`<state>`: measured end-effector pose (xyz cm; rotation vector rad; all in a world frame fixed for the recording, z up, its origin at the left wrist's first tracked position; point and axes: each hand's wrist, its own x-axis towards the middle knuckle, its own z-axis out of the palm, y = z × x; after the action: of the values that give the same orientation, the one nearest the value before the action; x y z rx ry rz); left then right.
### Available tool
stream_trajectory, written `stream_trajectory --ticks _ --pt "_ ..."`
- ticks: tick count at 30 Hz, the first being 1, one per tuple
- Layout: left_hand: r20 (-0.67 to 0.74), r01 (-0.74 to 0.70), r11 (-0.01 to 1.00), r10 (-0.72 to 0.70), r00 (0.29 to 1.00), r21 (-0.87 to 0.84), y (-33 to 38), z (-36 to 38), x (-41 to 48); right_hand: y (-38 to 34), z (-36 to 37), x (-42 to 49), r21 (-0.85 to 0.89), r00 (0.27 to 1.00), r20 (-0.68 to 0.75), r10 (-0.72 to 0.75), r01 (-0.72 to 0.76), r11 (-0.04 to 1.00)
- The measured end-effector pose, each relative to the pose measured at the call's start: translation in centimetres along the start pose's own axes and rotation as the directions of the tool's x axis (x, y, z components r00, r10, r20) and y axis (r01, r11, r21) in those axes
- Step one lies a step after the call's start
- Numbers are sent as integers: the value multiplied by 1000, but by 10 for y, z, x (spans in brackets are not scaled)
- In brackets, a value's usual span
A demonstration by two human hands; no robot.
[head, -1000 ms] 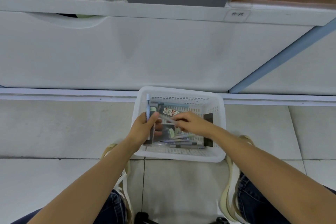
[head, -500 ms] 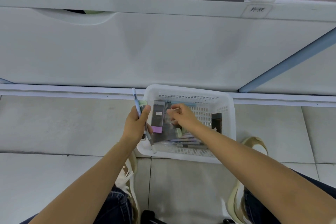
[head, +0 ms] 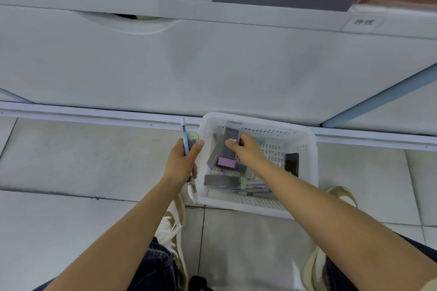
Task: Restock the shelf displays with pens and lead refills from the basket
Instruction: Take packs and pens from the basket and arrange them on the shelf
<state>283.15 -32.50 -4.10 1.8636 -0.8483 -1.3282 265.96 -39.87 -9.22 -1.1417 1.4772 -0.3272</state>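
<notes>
Left hand [head: 181,163], now withdrawn left of basket [head: 312,160], grips pen [head: 183,132]; right hand [head: 248,151] pinches pack [head: 229,157], raised upright. Picking continues; nothing shelved.

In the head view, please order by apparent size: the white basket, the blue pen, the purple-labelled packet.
1. white basket
2. purple-labelled packet
3. blue pen
The pen is longer but thinner, so the last two are unsure.

Left hand [head: 181,163] grips pen [head: 184,137]; right hand [head: 246,151] pinches packet [head: 229,146] over basket [head: 307,149].
</notes>
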Motion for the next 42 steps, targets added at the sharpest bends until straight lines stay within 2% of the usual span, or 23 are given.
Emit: stream_trajectory --ticks 2,6,10,12,15,18,20,22,25,27,30,33,36,39,42 --pt "13 -3 1000 3 1000 17 5 3 -3 -3 -16 -5 56 999 46 14 -16 998" --pt "52 -33 999 31 998 37 16 10 -12 -19 -30 -22 281 984 177 -13 -38 959" --pt "146 -24 999 31 989 -46 36 13 -25 -46 -31 -44 378 985 136 -110 51 924" --pt "193 -11 998 23 981 -62 51 10 -31 -62 -33 -54 337 980 100 -171 129 933" --pt "188 -20 996 35 982 -84 80 -3 -37 -89 -43 -70 246 945 54 -323 301 921" --pt "218 -27 991 56 974 -134 113 -24 -48 -114 -61 -88 25 853 133 -505 506 862" --pt "260 0 982 50 964 -191 135 -38 -58 -128 -69 -101 -154 794 186 -579 606 781" --pt "298 43 968 34 954 -247 156 -50 -73 -141 -73 -112 -240 750 118 -651 658 714" --pt "297 44 952 50 954 -302 183 -61 -95 -162 -76 -134 -219 661 23 -750 735 641" --pt "255 14 930 86 963 -368 198 -64 -108 -176 -80 -148 -182 623 5 -782 769 612" --pt "138 -79 874 165 977 -480 216 -66 -126 -196 -85 -170 -73 629 -8 -778 775 628" --pt "23 -258 907 281 959 -334 227 -66 -142 -214 -88 -190 73 631 3 -776 773 630" --pt "-9 -375 899 383 924 -228 237 -66 -155 -231 -90 -208 182 622 16 -783 768 614" --pt "-42 -466 863 467 883 -195 252 -70 -166 -248 -95 -224 219 611 27 -791 769 601" --pt "-10 -529 837 533 846 -137 269 -78 -176 -268 -100 -241 202 601 54 -798 776 598"
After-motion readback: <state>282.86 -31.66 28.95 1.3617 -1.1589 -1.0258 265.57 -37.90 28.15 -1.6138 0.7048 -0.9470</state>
